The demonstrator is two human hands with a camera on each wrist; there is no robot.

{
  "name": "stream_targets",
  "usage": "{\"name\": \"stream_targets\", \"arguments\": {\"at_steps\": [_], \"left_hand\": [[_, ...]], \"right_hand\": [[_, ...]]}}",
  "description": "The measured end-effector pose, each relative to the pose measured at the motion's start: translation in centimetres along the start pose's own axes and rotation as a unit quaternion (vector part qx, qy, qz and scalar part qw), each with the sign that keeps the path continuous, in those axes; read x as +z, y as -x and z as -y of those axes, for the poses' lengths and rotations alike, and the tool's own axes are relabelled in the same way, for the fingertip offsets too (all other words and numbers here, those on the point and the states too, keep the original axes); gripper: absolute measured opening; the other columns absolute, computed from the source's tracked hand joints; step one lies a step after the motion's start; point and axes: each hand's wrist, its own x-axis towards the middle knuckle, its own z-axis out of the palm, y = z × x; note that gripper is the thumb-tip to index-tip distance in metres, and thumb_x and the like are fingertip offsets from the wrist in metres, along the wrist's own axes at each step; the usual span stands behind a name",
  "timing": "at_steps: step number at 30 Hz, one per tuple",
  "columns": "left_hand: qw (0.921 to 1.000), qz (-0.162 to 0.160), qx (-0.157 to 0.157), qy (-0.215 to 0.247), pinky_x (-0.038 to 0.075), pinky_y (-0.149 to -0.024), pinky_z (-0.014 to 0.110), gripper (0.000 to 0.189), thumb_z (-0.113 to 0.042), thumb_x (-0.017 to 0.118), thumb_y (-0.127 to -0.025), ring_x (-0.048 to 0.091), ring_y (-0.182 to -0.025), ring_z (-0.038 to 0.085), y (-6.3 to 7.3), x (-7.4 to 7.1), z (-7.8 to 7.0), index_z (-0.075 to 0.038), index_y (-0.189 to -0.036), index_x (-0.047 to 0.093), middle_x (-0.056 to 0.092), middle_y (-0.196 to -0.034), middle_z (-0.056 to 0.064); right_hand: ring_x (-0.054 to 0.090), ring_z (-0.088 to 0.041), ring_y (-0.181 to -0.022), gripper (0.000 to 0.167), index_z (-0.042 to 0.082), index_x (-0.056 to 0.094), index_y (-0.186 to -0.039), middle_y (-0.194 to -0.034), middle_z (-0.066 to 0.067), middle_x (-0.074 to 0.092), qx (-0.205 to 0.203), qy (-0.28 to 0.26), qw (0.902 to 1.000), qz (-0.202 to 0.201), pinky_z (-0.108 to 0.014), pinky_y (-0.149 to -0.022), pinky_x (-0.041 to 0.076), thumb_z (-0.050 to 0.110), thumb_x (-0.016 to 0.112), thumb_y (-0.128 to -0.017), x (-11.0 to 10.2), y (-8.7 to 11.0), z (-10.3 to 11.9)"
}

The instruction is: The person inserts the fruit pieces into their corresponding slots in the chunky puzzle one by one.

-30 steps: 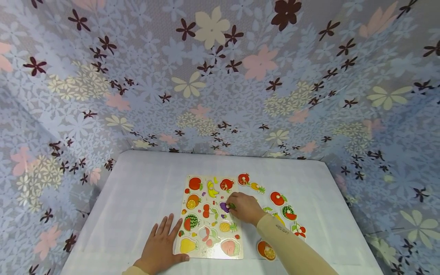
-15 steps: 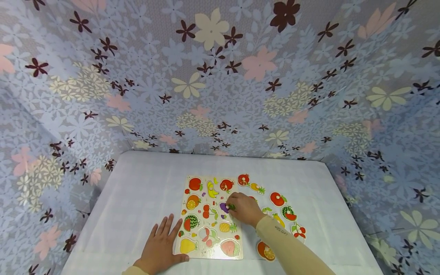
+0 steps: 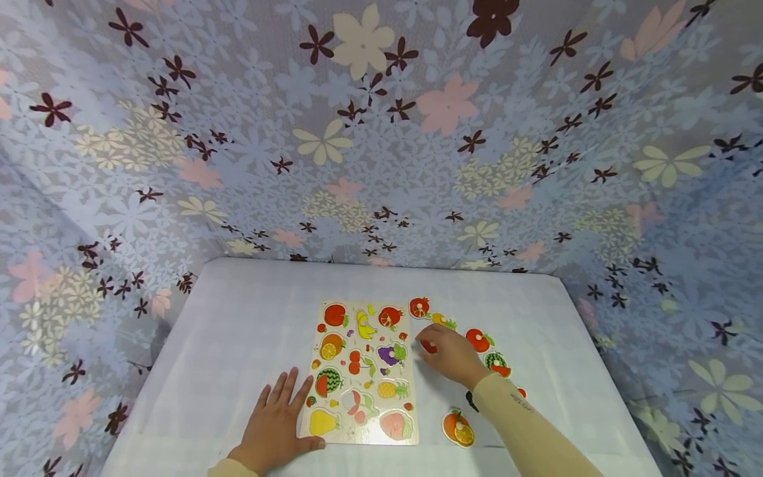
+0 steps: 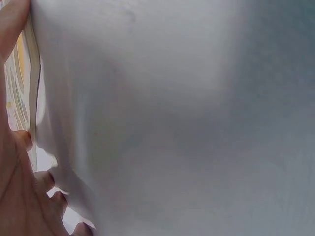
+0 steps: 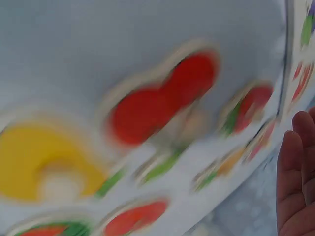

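Observation:
My left hand [image 3: 268, 421] lies with fingers spread at the left edge of a fruit puzzle board [image 3: 352, 437], its thumb along the near edge. To the right of the board, my right hand [image 3: 453, 354] is over a red piece [image 3: 428, 346] that it partly covers. In the right wrist view, this piece [image 5: 253, 108] shows red with a green leaf, apart from the extended fingers [image 5: 290, 172], which hold nothing. Purple grapes [image 3: 390, 355] show in full within the board. Blurred cherries [image 5: 162, 98] and a yellow piece [image 5: 54, 157] lie below the right wrist camera.
More knobbed fruit pieces curve around the right hand: a pomegranate [image 3: 419, 307], a pineapple [image 3: 442, 320], an apple [image 3: 477, 340], a watermelon [image 3: 497, 363] and an orange [image 3: 457, 429]. The right sleeve [image 3: 530, 421] hides part of the white table [image 3: 256, 298]. Flowered fabric [image 3: 381, 132] surrounds it.
My right hand has let go of the grape piece, which stays in the board, and has moved right to the red piece. The left hand has stayed at the board's edge.

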Motion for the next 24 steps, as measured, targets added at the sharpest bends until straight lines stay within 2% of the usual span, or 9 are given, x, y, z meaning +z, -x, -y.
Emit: {"name": "stream_targets", "arguments": {"at_steps": [6, 10, 17, 24], "left_hand": [[1.0000, -0.001, -0.004, -0.001, 0.020, -0.113, 0.064, 0.120, -0.089, 0.060, -0.065, 0.023, -0.145, 0.041, -0.1, 0.2, -0.1, -0.016, -0.157, 0.035, 0.022, -0.162, 0.018], [1.0000, 0.004, -0.007, 0.003, 0.020, -0.113, 0.064, 0.119, -0.088, 0.061, -0.065, 0.023, -0.146, 0.041, 0.0, -0.1, -0.3, -0.016, -0.157, 0.035, 0.021, -0.162, 0.018], [0.9999, 0.009, -0.010, 0.004, 0.019, -0.113, 0.064, 0.120, -0.088, 0.061, -0.065, 0.024, -0.145, 0.041, 0.3, -0.4, -0.4, -0.016, -0.157, 0.034, 0.021, -0.162, 0.019], [1.0000, 0.004, -0.005, 0.007, 0.019, -0.113, 0.065, 0.119, -0.087, 0.062, -0.065, 0.024, -0.145, 0.042, 0.2, -0.3, -0.7, -0.016, -0.156, 0.035, 0.022, -0.162, 0.019]], "right_hand": [[0.066, -0.020, -0.099, 0.030, 0.017, 0.074, -0.111, -0.113, 0.006, 0.066, 0.066, -0.029, 0.9974, -0.005, -0.041, -0.083, 0.056, 0.022, 0.083, -0.083, -1.8, 3.2, -2.6], [0.066, -0.020, -0.099, 0.029, 0.017, 0.073, -0.111, -0.114, 0.005, 0.067, 0.094, -0.033, 0.9949, -0.014, -0.043, -0.086, 0.055, 0.022, 0.081, -0.084, -2.0, 5.0, -3.7], [0.063, -0.022, -0.105, 0.037, 0.016, 0.073, -0.111, -0.117, 0.002, 0.066, 0.098, -0.021, 0.9946, -0.028, -0.047, -0.094, 0.052, 0.022, 0.088, -0.077, -0.9, 6.5, -4.6], [0.059, -0.026, -0.116, 0.044, 0.017, 0.072, -0.115, -0.127, -0.002, 0.063, 0.091, 0.000, 0.9954, -0.028, -0.048, -0.098, 0.049, 0.024, 0.089, -0.075, -0.5, 7.0, -5.0]]}}
